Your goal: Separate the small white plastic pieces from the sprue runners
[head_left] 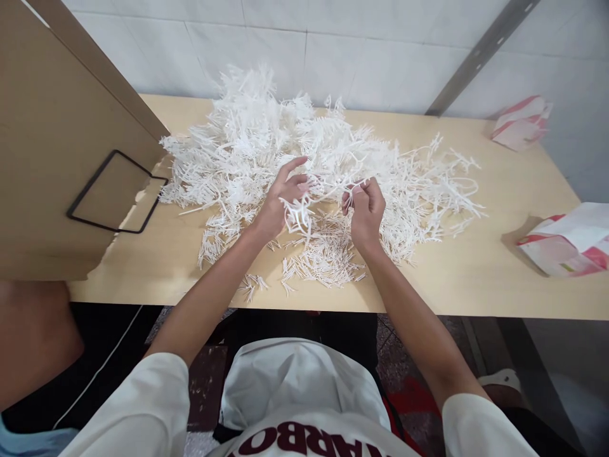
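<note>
A large heap of white branched plastic pieces [257, 136], like thin moulded sprigs, lies over the table. My left hand [280, 197] is above the heap's near side, its index finger stretched out and its other fingers bent around a white branched plastic strand [299, 216] that hangs by the thumb. To its right, my right hand [365, 209] is closed, thumb against fingers, on the thin end of a white strand. Whether both hands hold one and the same strand I cannot tell. Small loose white bits [323, 260] are scattered in front of the hands.
At left stands a large cardboard sheet [61, 139], with a black wire frame [117, 190] against it. Two red-and-white bags [571, 244] sit at the right of the wooden table [457, 279]. A tiled wall [361, 57] closes the back. Part of another person shows at lower left.
</note>
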